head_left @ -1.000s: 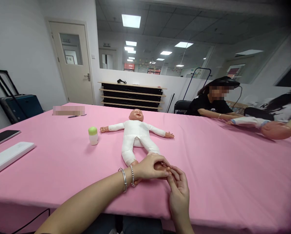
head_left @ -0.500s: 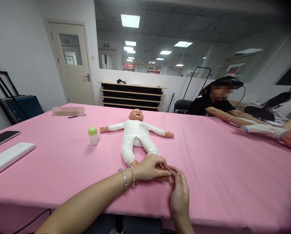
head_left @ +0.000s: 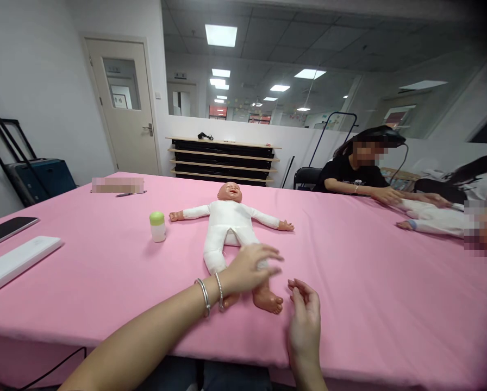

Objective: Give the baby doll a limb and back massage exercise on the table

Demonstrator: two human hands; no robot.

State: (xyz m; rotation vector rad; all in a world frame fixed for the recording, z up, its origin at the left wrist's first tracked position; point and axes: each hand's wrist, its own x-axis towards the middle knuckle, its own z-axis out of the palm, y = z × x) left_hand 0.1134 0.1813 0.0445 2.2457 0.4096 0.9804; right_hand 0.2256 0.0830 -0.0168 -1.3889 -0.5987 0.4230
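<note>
Your left hand [head_left: 247,269] is open, with the fingers spread, and it is over the lower legs of the baby doll [head_left: 227,239], but you cannot tell if the palm really touches them. Your right hand [head_left: 304,320] is also open, the fingers a little curled, and it holds nothing; it is just beside the doll's bare foot [head_left: 267,301], not touching it. The doll lies on its back in a white suit, arms spread, in the middle of the pink bench [head_left: 349,282], and a small bottle with a green cap [head_left: 157,226] stands near its arm.
</note>
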